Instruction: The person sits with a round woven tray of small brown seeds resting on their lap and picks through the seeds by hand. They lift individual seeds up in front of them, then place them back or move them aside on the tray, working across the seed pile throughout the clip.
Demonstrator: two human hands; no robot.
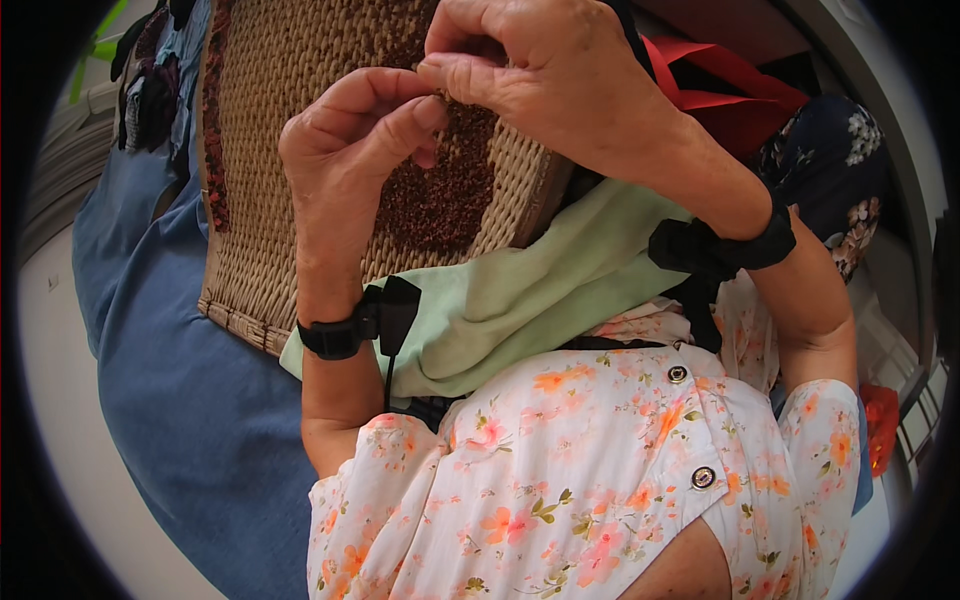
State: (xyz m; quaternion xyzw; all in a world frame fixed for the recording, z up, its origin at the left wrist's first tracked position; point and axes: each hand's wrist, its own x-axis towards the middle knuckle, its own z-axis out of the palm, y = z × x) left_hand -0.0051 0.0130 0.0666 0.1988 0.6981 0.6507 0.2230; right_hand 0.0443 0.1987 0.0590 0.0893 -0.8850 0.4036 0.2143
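Note:
My left hand [352, 124] and my right hand [547, 64] meet fingertip to fingertip above a woven straw mat [262, 172]. Between their thumbs and forefingers is a tiny brownish piece [444, 96], mostly hidden by the fingers. Under the hands lies a heap of small reddish-brown dried husks or seeds [439, 206], which look like peppercorns. More of the same pieces are scattered thinly towards the mat's far part. A pale green cloth [487, 315] lies across my lap and touches the mat's near edge.
Blue fabric [187, 405] spreads beneath the mat on the left, with dark garments [154, 105] heaped beyond. Red straps [712, 75] and dark floral fabric [832, 150] are at the right. Black bands with devices are on my left wrist [337, 339] and right wrist [750, 244].

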